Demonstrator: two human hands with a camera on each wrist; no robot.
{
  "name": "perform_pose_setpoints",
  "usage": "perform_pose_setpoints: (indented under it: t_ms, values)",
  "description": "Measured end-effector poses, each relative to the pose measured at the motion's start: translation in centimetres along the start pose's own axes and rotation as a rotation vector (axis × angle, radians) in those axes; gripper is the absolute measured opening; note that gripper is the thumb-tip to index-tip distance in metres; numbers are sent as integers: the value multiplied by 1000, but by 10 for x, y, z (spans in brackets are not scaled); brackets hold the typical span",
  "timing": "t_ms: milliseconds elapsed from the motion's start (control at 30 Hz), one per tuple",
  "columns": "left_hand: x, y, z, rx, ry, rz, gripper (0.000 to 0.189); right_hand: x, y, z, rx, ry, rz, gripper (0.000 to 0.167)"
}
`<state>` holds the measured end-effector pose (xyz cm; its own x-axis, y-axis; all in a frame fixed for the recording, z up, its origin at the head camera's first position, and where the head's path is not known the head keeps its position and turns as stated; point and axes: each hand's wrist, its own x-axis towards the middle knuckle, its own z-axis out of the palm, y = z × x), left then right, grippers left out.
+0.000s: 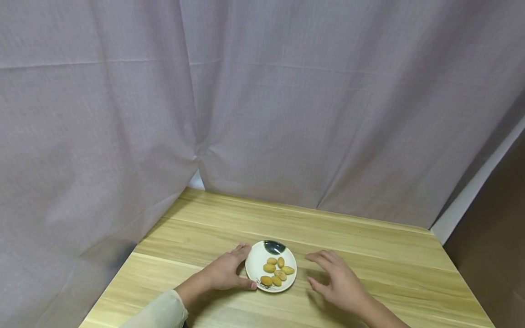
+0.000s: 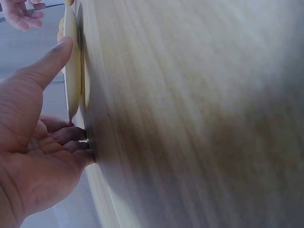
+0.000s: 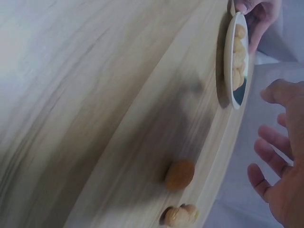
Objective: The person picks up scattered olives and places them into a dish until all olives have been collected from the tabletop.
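Note:
A small white plate with a dark green patch on its rim holds several yellow-brown oval pieces that look like dried fruit or nuts. My left hand holds the plate's left side, thumb at the near rim and fingers at the far left rim. To the right of the plate, apart from it, hovers my right hand with fingers loosely bent and nothing between them. In the right wrist view, a smooth orange-brown oval piece and paler wrinkled pieces lie on the wood; I cannot find them in the head view.
The wood-grain table extends around the plate. A grey-mauve curtain hangs along its back and left side. At the far right stands a dark brown panel.

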<state>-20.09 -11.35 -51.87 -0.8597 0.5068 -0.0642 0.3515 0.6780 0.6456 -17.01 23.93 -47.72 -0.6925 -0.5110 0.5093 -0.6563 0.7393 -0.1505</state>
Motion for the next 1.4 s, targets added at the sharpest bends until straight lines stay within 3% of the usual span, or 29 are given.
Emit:
perform_pose_setpoints:
  t_ms: [233, 600, 1133, 1400]
  values:
    - [-1, -1, 2, -6, 5, -9, 122, -10, 11, -4, -26, -2, 18, 64]
    - [-4, -3, 3, -13, 6, -24, 122, -26, 22, -12, -40, -78, 126, 63]
    - [3, -2, 1, -16, -2, -23, 122, -46, 52, -20, -57, -123, 170, 74]
    - [3, -3, 0, -12, -4, -23, 122, -51, 61, -21, -51, -213, 239, 70]
